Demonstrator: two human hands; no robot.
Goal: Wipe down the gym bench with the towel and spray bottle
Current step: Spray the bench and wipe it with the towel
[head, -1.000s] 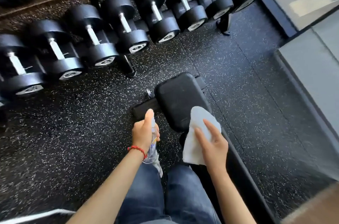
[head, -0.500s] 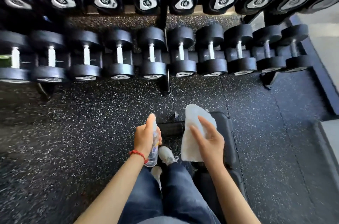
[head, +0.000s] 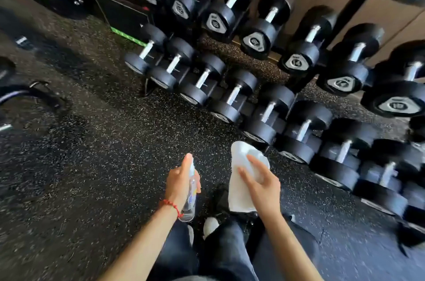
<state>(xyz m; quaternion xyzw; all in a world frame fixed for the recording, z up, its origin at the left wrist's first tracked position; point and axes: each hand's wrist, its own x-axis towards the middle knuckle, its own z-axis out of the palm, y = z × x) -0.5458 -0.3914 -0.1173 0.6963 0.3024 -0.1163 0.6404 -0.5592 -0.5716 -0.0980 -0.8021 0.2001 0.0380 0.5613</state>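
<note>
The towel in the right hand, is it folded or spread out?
Folded: the towel hangs as a narrow, doubled strip from the right hand.

We are looking down from one head-worn wide-angle camera, close above our own forearms and legs, facing forward onto the black speckled rubber floor (head: 115,165) and the tilted rack of black dumbbells (head: 264,105).

Looking at gym weight area: black dumbbells (head: 232,96) sitting racked in two rows, speckled rubber flooring (head: 103,154) stretching underneath.
</note>
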